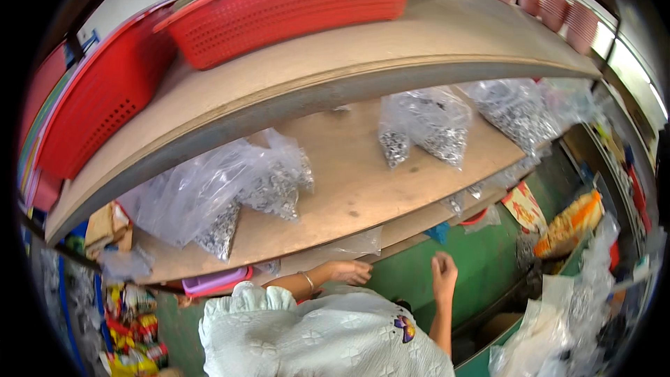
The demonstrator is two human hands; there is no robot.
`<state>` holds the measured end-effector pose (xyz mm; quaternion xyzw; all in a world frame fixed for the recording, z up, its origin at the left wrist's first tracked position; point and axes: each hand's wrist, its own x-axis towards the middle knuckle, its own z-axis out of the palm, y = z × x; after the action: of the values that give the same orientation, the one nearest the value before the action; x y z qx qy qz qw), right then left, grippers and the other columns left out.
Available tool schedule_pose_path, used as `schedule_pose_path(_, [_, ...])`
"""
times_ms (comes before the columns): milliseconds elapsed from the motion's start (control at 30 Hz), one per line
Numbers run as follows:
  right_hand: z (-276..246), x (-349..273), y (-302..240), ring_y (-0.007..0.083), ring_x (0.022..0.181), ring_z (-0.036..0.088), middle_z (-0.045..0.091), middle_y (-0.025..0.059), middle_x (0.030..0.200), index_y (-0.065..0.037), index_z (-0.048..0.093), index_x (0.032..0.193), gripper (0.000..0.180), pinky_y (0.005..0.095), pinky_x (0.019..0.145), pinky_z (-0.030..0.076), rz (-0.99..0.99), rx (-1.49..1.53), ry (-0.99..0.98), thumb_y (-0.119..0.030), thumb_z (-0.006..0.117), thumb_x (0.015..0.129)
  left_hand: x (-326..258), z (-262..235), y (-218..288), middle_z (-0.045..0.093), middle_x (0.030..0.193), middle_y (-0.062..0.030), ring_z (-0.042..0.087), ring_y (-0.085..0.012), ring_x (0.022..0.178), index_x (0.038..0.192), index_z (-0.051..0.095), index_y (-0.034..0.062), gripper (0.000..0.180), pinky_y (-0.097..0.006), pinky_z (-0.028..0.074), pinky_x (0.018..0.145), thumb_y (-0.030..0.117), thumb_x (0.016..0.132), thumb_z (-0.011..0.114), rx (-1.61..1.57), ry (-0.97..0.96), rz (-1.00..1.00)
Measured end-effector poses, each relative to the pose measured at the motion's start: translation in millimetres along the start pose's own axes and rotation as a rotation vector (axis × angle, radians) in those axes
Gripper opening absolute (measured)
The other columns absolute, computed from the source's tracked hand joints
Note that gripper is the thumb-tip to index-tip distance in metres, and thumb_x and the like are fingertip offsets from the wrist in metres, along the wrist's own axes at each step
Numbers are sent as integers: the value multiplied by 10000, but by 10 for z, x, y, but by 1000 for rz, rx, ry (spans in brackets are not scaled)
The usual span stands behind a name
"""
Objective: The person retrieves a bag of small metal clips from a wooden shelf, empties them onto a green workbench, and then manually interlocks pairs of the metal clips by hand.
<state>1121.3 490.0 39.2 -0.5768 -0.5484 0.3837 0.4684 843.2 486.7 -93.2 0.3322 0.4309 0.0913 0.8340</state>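
Observation:
My left hand, with a bracelet at the wrist, is in front of the middle shelf's near edge. Its fingers are loosely bent and apart, with nothing seen in them. My right hand is raised over the green floor, its fingers half curled and no object visible in it. Neither hand touches the bags. On the wooden middle shelf lie clear plastic bags of small silvery metal parts: a large bag on the left, a bag farther back, and another bag at the right.
Red perforated baskets stand on the upper shelf, with stacked pink baskets at its right end. A purple tray is below the middle shelf. Plastic bags and an orange-and-white sack crowd the right side of the green floor.

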Motion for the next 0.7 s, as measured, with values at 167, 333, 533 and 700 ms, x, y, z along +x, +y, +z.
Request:
schedule_pose_path(167, [607,1249,-761,263,928,520,529,202,1005,68,370,1198,546,345,827,398,-430,-109,-237,-144,624,764,43,234,-139,386,1305,-105,345,-229,1203,1275,375,55,524,-319,251,1009,365,865,477,39,209,314])
schedule_pose_path(333, [1285,2129,-1006,300,1131,412,408,231,1200,116,276,1238,701,358,968,289,-589,-72,-123,-207,653,744,476,553,-593,402,1290,-125,354,-224,1198,1253,412,44,492,-287,254,1005,343,865,456,72,510,329])
schedule_pose_path(533, [1886,2234,-1068,251,904,484,543,106,906,22,475,1089,449,343,802,342,-582,-233,-101,-197,649,737,372,1295,-900,381,1307,-146,332,-259,1221,1268,387,47,539,-302,243,1014,406,868,427,-288,805,305])
schedule_pose_path(700, [1829,2362,-1155,207,645,475,537,59,700,-6,566,865,126,294,632,366,-785,-181,-154,-110,580,795,-124,1503,-455,542,1093,-112,485,-155,1016,1184,445,-35,405,-262,375,883,236,886,480,-362,1007,452])
